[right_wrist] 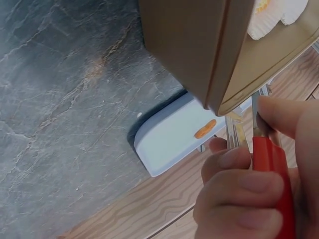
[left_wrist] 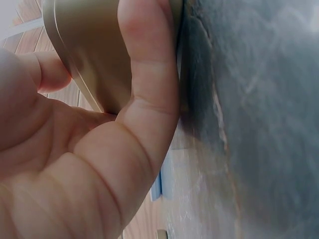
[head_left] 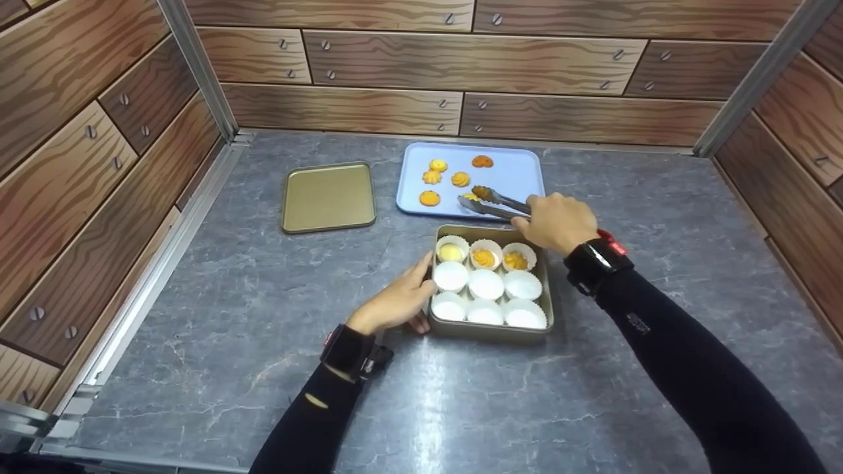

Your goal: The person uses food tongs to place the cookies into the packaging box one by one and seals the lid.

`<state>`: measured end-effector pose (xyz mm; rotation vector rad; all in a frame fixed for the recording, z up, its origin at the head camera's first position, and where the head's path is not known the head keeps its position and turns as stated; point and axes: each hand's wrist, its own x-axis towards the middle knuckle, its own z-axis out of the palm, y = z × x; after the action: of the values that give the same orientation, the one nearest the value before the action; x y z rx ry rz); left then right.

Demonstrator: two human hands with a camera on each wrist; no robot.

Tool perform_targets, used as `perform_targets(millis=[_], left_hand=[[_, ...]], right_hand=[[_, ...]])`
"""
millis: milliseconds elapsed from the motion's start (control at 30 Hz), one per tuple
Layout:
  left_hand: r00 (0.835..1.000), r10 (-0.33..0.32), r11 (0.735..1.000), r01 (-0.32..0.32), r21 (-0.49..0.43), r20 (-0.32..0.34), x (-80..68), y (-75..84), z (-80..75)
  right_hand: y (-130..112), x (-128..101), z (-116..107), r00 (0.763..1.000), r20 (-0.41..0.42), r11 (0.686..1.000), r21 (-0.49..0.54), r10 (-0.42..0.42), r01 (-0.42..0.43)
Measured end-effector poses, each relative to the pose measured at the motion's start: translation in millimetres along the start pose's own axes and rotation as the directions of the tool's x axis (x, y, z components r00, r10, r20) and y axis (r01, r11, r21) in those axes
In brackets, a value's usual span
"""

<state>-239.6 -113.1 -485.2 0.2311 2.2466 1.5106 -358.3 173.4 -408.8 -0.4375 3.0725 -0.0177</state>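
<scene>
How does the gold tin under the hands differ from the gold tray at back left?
The gold tin is deeper and holds nine white paper cups, three with cookies; the gold tray is shallow and holds nothing. The left hand rests on the tin's side, and the right hand holds tongs just behind it; the tray lies apart, untouched. Both are gold, rounded-cornered and flat on the grey counter.

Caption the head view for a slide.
Right hand holds tongs over the blue tray; left hand touches the gold tin.
</scene>
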Motion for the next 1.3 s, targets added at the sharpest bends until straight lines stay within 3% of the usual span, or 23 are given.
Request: perform_targets(millis=[333,700,867,1033,1300], left_hand=[[1.000,0.007,1.000,-0.007,0.011,-0.002,-0.4,0.5,0.0],[1.000,0.011,1.000,-0.011,-0.001,-0.002,0.0,-0.3,0.3],[1.000,0.014,1.000,-0.014,0.001,-0.002,1.1,-0.9,0.2],[1.000,0.016,1.000,-0.016,0.000,0.007,0.8,-0.8,-0.8],[1.000,0.011,1.000,-0.011,-0.003,0.017,0.0,-0.9,-2.2]], right_hand=[[1,2,3,0.999,-0.024,0.999,-0.034,-0.024,0.023],[18,-10,-5,0.996,-0.074,0.998,0.014,-0.053,0.054],[24,-34,-18,0.992,-0.080,0.994,0.036,-0.096,0.099],[26,-70,-28,0.975,-0.114,0.980,0.040,-0.190,0.196],[16,-118,-26,0.944,-0.138,0.948,0.072,-0.300,0.311]])
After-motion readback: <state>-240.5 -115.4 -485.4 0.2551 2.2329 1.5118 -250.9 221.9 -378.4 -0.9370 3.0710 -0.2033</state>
